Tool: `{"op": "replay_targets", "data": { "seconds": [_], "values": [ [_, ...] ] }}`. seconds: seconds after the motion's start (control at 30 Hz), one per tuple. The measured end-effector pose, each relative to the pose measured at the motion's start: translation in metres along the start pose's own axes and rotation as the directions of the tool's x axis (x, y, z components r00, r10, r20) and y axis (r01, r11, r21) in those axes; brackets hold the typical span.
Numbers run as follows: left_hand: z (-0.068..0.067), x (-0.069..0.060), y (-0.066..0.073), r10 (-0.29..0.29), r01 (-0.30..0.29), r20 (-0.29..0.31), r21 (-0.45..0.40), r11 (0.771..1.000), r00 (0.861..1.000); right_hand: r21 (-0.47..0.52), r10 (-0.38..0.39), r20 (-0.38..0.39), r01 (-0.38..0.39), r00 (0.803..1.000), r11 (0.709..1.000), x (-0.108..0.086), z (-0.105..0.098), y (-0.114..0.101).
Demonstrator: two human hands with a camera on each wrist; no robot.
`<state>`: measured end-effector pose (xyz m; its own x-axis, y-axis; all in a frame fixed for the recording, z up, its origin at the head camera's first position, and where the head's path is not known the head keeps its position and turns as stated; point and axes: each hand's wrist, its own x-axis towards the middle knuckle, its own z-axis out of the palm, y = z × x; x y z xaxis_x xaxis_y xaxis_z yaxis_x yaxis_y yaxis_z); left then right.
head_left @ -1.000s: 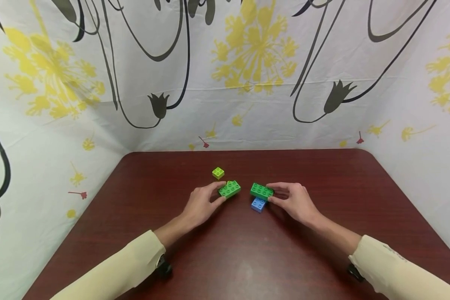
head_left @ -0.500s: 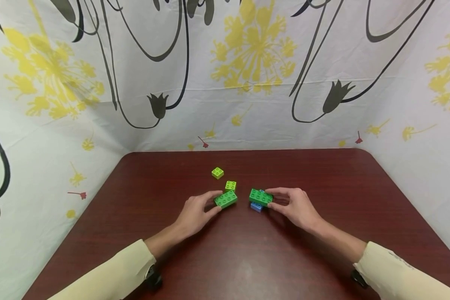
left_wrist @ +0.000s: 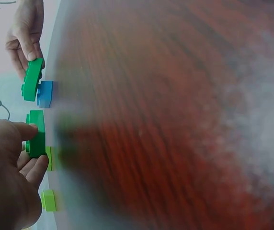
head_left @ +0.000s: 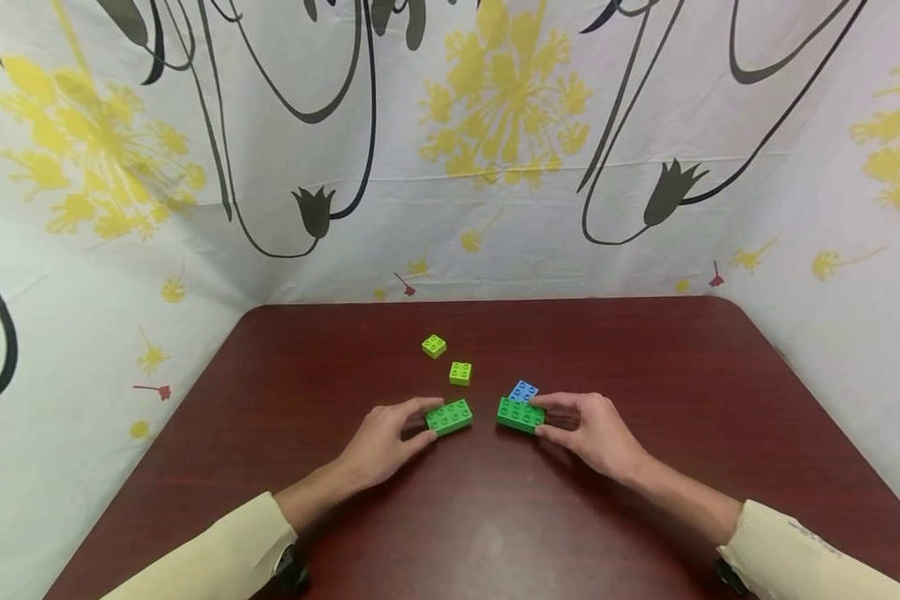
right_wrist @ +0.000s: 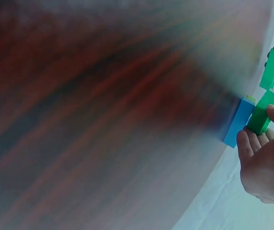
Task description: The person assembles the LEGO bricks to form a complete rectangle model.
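Observation:
Between thumb and fingers, my left hand (head_left: 381,442) pinches a green toy building brick (head_left: 448,417) by its left end. A second, slightly darker green brick (head_left: 520,415) is pinched at its right end by my right hand (head_left: 600,433). A gap separates the two green bricks. In the head view the right one partly covers a blue brick (head_left: 524,391) behind it. The left wrist view shows the left green brick (left_wrist: 38,134) held above the table's level, and the right wrist view shows the right green brick (right_wrist: 262,113) close to the blue brick (right_wrist: 239,122).
Two small lime-green bricks lie farther back: one nearer brick (head_left: 461,373) and one farther brick (head_left: 434,346). All this is on a dark reddish-brown table (head_left: 465,533). A patterned white cloth (head_left: 390,217) hangs behind the table's far edge.
Both hands have come nearer to the body with their green bricks, the left also slightly leftward. The nearer lime brick and the blue brick's far part have come into sight.

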<state>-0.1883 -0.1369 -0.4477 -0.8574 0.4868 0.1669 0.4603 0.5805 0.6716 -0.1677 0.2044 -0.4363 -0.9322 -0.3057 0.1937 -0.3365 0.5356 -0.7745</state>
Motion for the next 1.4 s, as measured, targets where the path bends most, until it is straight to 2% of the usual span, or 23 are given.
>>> {"op": "replay_targets", "data": {
  "seconds": [0.3, 0.77, 1.03, 1.4],
  "values": [
    [0.002, -0.005, -0.002, 0.029, -0.029, 0.031, 0.007, 1.0, 0.999, 0.026, 0.003, 0.017, -0.003, 1.0, 1.0, -0.007, 0.002, -0.002],
    [0.005, -0.01, -0.002, 0.031, -0.03, 0.073, -0.015, 0.999, 0.997, 0.062, 0.003, 0.077, -0.008, 0.997, 0.998, -0.014, 0.008, -0.001],
    [0.005, -0.01, -0.002, 0.055, -0.053, 0.103, -0.023, 0.998, 0.993, 0.052, -0.001, 0.112, -0.005, 0.994, 0.999, -0.013, 0.01, -0.001],
    [0.005, -0.009, 0.0, 0.074, -0.069, 0.144, -0.036, 0.997, 0.987, 0.022, -0.009, 0.118, 0.006, 0.993, 1.0, -0.011, 0.013, -0.003]
  ]
}}
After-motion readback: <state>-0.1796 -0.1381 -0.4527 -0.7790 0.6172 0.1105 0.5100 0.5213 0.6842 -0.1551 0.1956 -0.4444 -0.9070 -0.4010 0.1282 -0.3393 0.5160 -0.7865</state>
